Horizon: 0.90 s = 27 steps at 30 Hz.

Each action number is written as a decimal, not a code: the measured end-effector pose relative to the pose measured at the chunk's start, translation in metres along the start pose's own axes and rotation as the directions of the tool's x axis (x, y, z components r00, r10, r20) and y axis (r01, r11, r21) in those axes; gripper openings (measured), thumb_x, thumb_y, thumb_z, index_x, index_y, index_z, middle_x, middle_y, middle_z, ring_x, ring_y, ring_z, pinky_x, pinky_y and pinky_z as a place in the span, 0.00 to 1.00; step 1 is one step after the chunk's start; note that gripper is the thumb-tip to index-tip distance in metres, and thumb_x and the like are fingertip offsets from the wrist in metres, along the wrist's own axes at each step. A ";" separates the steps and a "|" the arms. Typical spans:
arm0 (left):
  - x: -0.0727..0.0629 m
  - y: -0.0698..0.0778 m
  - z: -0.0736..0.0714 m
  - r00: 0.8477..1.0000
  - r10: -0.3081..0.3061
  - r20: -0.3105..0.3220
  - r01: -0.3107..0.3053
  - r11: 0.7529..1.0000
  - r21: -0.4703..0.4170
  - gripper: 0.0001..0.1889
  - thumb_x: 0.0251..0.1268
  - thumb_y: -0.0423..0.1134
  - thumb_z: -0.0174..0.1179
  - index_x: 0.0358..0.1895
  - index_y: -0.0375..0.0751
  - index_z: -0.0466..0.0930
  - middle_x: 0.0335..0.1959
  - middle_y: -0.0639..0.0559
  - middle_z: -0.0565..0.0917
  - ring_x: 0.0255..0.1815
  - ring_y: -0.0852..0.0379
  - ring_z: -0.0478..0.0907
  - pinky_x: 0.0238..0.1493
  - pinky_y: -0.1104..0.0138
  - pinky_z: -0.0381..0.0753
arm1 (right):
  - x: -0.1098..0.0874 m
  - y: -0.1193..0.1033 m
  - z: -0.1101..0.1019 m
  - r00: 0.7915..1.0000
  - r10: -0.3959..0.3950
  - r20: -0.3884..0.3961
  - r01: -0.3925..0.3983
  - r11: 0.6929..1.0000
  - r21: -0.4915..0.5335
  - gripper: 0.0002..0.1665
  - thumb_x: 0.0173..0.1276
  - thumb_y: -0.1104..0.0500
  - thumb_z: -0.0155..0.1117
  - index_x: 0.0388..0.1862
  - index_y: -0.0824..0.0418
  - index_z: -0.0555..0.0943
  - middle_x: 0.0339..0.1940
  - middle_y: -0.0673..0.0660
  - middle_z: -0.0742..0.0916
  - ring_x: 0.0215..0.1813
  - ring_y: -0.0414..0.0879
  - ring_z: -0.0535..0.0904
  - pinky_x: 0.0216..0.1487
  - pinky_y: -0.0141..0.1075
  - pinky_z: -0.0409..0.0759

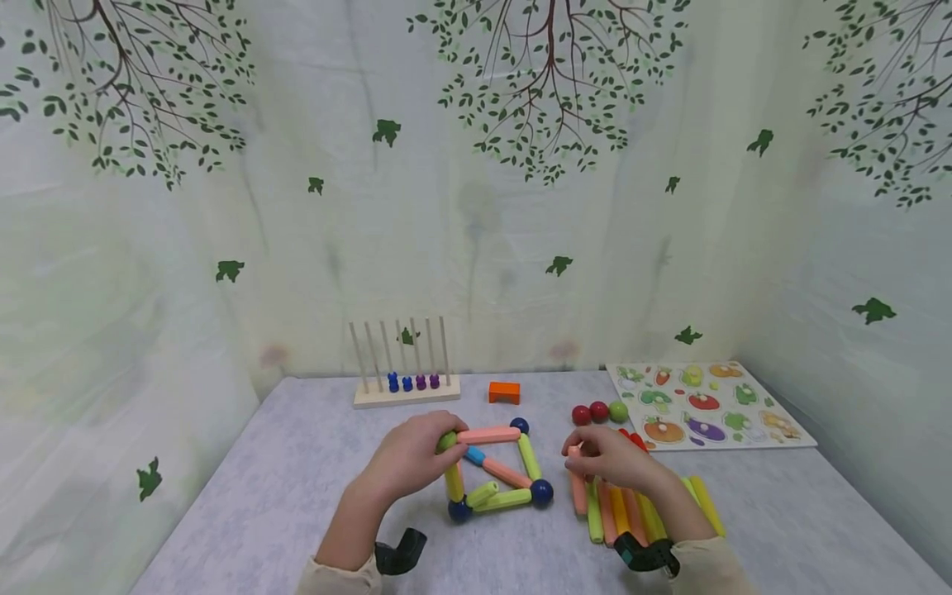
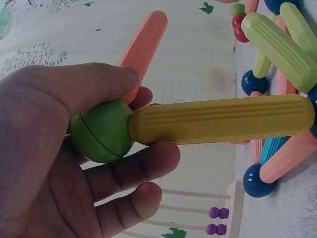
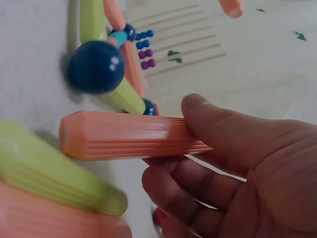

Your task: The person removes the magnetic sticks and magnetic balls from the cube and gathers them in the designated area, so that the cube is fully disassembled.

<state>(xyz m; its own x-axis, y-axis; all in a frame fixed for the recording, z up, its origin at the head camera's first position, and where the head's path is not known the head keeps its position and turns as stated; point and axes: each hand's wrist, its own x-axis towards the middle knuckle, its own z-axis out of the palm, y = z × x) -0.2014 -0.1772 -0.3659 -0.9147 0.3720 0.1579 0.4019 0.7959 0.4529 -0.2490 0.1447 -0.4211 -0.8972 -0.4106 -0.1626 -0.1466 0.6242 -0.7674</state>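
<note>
My left hand [image 1: 411, 453] grips a green ball [image 2: 101, 131], its thumb reaching onto a salmon rod [image 2: 148, 44] joined to that ball. From the same ball a yellow rod [image 2: 223, 119] runs down to a dark blue ball [image 1: 460, 509] on the table. More rods and dark blue balls [image 1: 542, 493] make up the rest of this frame, including a blue-ended salmon rod [image 1: 506, 472]. Between thumb and fingers, my right hand [image 1: 616, 456] pinches a loose salmon rod [image 3: 129, 136], tilted above a row of rods [image 1: 621, 511].
At the back left stands a wooden peg counter [image 1: 407, 397] with blue and purple beads. An orange block [image 1: 504, 392] sits right of it. Red balls [image 1: 599, 411] and a green ball [image 1: 618, 411] lie beside a vegetable picture board [image 1: 714, 405] at the back right.
</note>
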 end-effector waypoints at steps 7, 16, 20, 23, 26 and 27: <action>0.000 -0.001 0.000 1.000 0.009 -0.005 -0.009 1.000 -0.001 0.09 0.69 0.43 0.63 0.48 0.49 0.85 0.41 0.59 0.85 0.33 0.62 0.73 0.37 0.64 0.76 | 0.005 0.012 0.004 1.000 0.025 0.016 -0.023 0.993 -0.118 0.11 0.65 0.51 0.71 0.44 0.52 0.84 0.33 0.52 0.82 0.38 0.46 0.75 0.40 0.36 0.75; -0.001 -0.001 0.001 1.000 0.018 -0.016 -0.018 1.000 0.005 0.09 0.69 0.43 0.64 0.48 0.49 0.85 0.41 0.59 0.85 0.33 0.62 0.73 0.37 0.65 0.76 | 0.002 0.015 0.006 0.996 0.021 0.082 -0.010 0.990 -0.142 0.08 0.63 0.52 0.73 0.40 0.50 0.84 0.35 0.49 0.84 0.40 0.45 0.76 0.44 0.38 0.75; 0.000 0.000 0.002 1.000 0.021 -0.017 -0.021 1.000 0.009 0.09 0.69 0.43 0.64 0.48 0.49 0.85 0.41 0.59 0.85 0.33 0.62 0.73 0.37 0.64 0.76 | 0.001 0.016 0.005 0.990 -0.014 0.141 0.035 0.988 -0.148 0.05 0.65 0.53 0.72 0.36 0.49 0.84 0.32 0.49 0.84 0.38 0.45 0.77 0.41 0.37 0.73; 0.000 0.000 0.001 1.000 0.020 -0.017 -0.020 1.000 0.010 0.09 0.69 0.43 0.63 0.48 0.49 0.85 0.41 0.59 0.85 0.33 0.62 0.73 0.37 0.64 0.76 | 0.000 0.015 0.005 0.987 -0.037 0.155 0.062 0.985 -0.159 0.03 0.66 0.52 0.71 0.35 0.49 0.85 0.33 0.49 0.84 0.38 0.45 0.76 0.40 0.36 0.73; 0.000 0.000 0.001 1.000 0.014 -0.017 -0.014 1.000 0.008 0.09 0.69 0.43 0.63 0.48 0.49 0.85 0.41 0.59 0.85 0.33 0.62 0.73 0.38 0.64 0.76 | 0.000 0.013 0.009 0.987 -0.037 0.155 0.065 0.982 -0.179 0.04 0.66 0.51 0.71 0.34 0.48 0.85 0.35 0.50 0.82 0.39 0.46 0.75 0.40 0.36 0.73; 0.000 0.001 0.001 1.000 0.011 -0.017 -0.011 1.000 0.006 0.09 0.69 0.43 0.63 0.48 0.49 0.85 0.41 0.59 0.85 0.33 0.62 0.73 0.38 0.64 0.76 | 0.000 0.012 0.010 0.988 -0.038 0.152 0.068 0.977 -0.203 0.04 0.65 0.50 0.71 0.33 0.47 0.84 0.35 0.50 0.81 0.39 0.46 0.75 0.40 0.36 0.73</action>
<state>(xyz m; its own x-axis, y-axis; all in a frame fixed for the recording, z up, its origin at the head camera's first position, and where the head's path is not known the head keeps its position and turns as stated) -0.2015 -0.1763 -0.3664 -0.9108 0.3728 0.1774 0.4120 0.7947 0.4457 -0.2461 0.1451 -0.4364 -0.8174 -0.5299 -0.2257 -0.2891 0.7164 -0.6349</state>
